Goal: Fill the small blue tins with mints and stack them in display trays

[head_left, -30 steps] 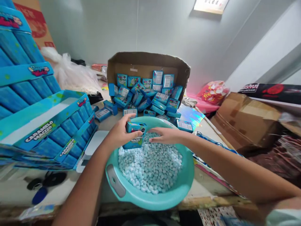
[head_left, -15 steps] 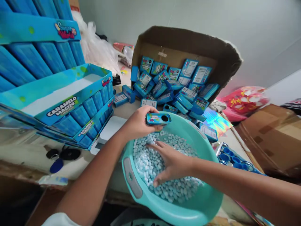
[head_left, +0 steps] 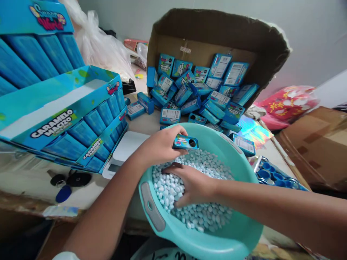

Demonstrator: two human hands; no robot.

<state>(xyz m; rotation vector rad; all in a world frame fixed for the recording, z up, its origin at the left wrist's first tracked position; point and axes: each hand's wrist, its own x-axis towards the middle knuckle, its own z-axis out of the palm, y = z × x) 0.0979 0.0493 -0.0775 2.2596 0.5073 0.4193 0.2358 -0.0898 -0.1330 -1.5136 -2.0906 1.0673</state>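
A gathering step appears to be in hand: the candies (head_left: 206,218) are being scooped at by the right hand (head_left: 193,185), whose thumb and fingers are set apart, the tips partly sunk among them; whether any are gripped cannot be told. The box (head_left: 184,142) is clamped between the thumb and fingers of the left hand (head_left: 166,143) and is held over the far left part of the basin (head_left: 230,240). For the next move, the right fingers would need to be closed around some candies and the box kept steady, its hole clear. The box is small and blue, printed with white lettering; its narrow face, pierced by a round dark hole, is turned up. The candies are small, rounded and pale blue.
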